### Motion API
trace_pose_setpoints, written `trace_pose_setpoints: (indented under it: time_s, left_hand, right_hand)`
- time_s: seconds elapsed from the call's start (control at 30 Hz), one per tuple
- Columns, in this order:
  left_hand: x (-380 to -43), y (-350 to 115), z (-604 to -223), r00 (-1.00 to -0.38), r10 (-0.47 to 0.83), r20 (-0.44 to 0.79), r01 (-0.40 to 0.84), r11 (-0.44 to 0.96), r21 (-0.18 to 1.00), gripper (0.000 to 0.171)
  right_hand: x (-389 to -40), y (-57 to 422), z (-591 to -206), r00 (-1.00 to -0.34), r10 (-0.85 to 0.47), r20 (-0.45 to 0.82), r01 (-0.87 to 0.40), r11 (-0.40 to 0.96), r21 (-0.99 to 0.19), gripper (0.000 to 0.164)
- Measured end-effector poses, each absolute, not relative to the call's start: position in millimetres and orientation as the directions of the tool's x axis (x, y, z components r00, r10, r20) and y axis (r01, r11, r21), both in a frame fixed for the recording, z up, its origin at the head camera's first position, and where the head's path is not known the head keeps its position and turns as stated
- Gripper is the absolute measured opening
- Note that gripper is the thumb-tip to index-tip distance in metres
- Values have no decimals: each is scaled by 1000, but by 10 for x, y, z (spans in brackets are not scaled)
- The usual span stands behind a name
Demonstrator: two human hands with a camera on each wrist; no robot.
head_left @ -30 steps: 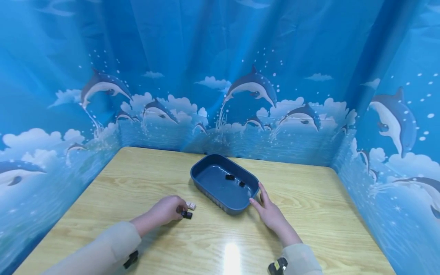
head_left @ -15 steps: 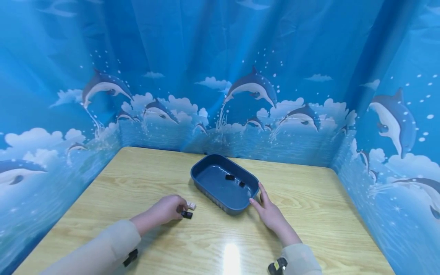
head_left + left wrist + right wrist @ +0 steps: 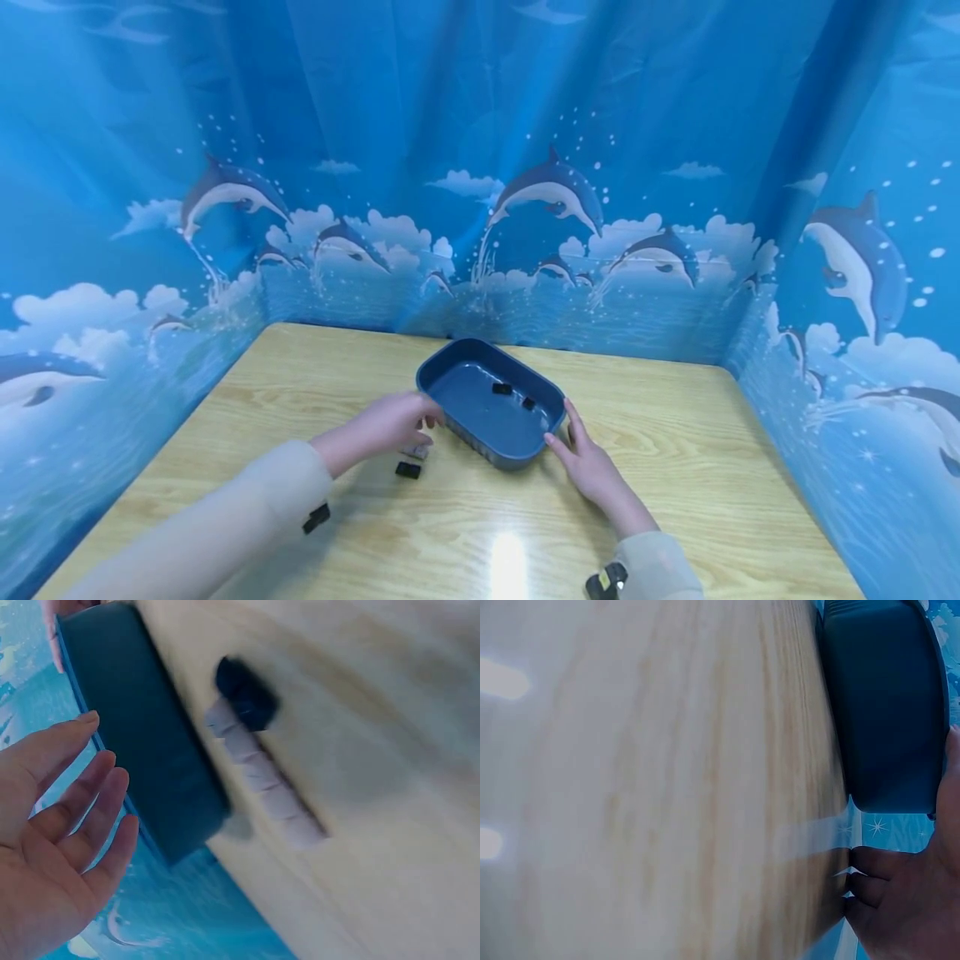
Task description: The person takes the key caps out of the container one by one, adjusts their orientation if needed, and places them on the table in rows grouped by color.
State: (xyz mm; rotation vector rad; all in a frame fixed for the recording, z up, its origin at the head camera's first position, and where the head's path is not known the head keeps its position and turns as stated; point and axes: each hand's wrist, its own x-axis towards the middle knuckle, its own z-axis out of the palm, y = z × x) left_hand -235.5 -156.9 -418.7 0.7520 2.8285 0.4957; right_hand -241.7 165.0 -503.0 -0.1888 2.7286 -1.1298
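My left hand (image 3: 405,419) hovers by the near-left side of a dark blue basin (image 3: 459,421). In the left wrist view, the fingers (image 3: 105,791) are loosely bent and apart, with nothing visible between them. Below this hand on the table lie a small black block (image 3: 408,470) and a row of small whitish blocks (image 3: 264,780), partly hidden by the hand in the head view. My right hand (image 3: 590,471) rests its thumb and fingers, spread and fairly straight, at the basin's right corner. Inside the basin lie two small black pieces (image 3: 502,388).
The wood-grain table (image 3: 712,475) carries the basin near its middle. A blue curtain (image 3: 480,275) printed with dolphins stands along the back and both sides. Dark wrist devices (image 3: 606,581) sit at the sleeves.
My left hand has lifted off the small black block and moved right and away from me, toward the basin. The black block stays on the table. The right hand and basin have not moved.
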Motion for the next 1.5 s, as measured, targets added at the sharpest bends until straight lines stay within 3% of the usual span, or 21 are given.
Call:
trace_pose_setpoints:
  time_s: [0.37,0.73,1.03,1.5]
  left_hand:
    - [-2776,-1286,-4015,-795,605,-48,579,780,236,25]
    - [-3171,-985,-3956,-801,580,-150,563,814,146,28]
    - [-3422,-753,-3964,-742,624,-244,614,779,126,36]
    - [-3721,-469,-4242,-703,631,-329,644,761,84,30]
  right_hand:
    - [-2406,1652,-5012,-976,-187,-109,-51,690,-722,76]
    - [-2416,1668,-5034,-979,-174,-105,-47,696,-716,77]
    - [-2402,1641,-5037,-981,-168,-100,-44,689,-724,77]
    - [-2389,1654,-5039,-984,-146,-102,-28,690,-724,76]
